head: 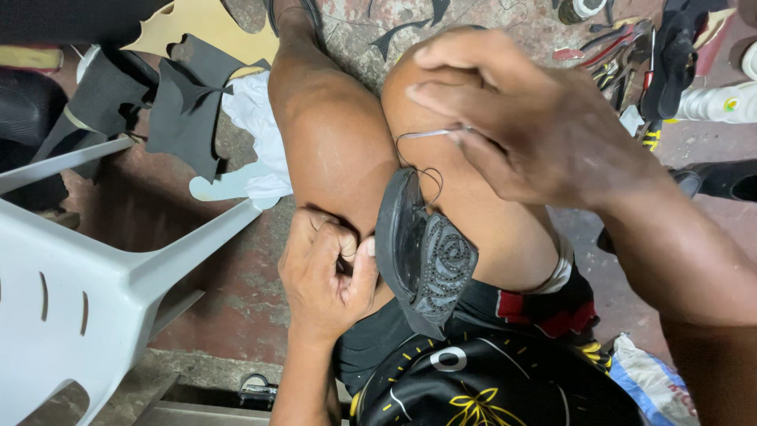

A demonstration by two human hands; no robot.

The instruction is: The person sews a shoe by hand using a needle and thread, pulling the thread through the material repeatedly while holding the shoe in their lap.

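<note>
1. Wedged between the knees: black shoe (422,260), sole edge up.
2. Left of shoe: left hand (327,272), fingers pinched shut on something hidden.
3. Above shoe: right hand (520,126) gripping needle (430,134), thread (430,177) trailing.
4. Best pulled taut, evenly, shoe clamped firm.

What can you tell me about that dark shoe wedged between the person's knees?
The shoe is black and low, standing on edge between the bare knees, its dark smooth inside facing left. Its front panel looks studded with small grey beads in a swirl pattern. The left hand pinches beside its edge; the right hand draws a thin dark thread looping up from its rim.
</note>
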